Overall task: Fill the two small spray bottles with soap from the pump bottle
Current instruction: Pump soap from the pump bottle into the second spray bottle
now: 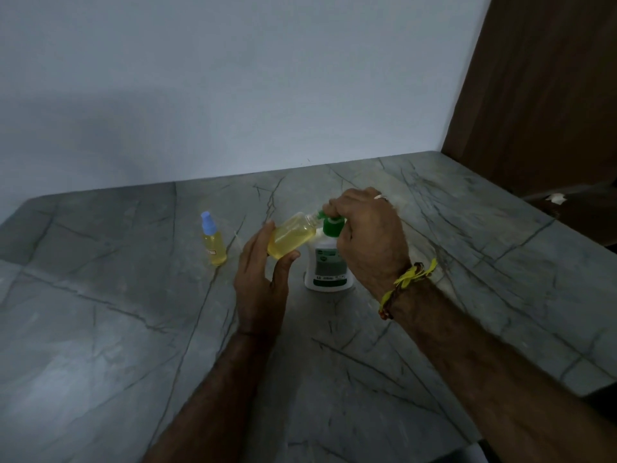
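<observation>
At table [434,329] centre: left hand [258,282] grips uncapped spray bottle [291,238], tilted to pump nozzle; right hand [367,238] fingers curled over pump bottle [329,265] head.

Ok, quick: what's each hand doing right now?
Left hand: holds the uncapped spray bottle, tilted to the pump nozzle.
Right hand: fingers curled over the pump bottle head.

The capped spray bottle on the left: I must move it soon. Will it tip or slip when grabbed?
The capped spray bottle stands tall and narrow on a small base, so a sideways nudge probably tips it. It looks nearly full of yellow liquid, so fairly weighty for its size. Its smooth clear wall may be slippery if soapy.
</observation>
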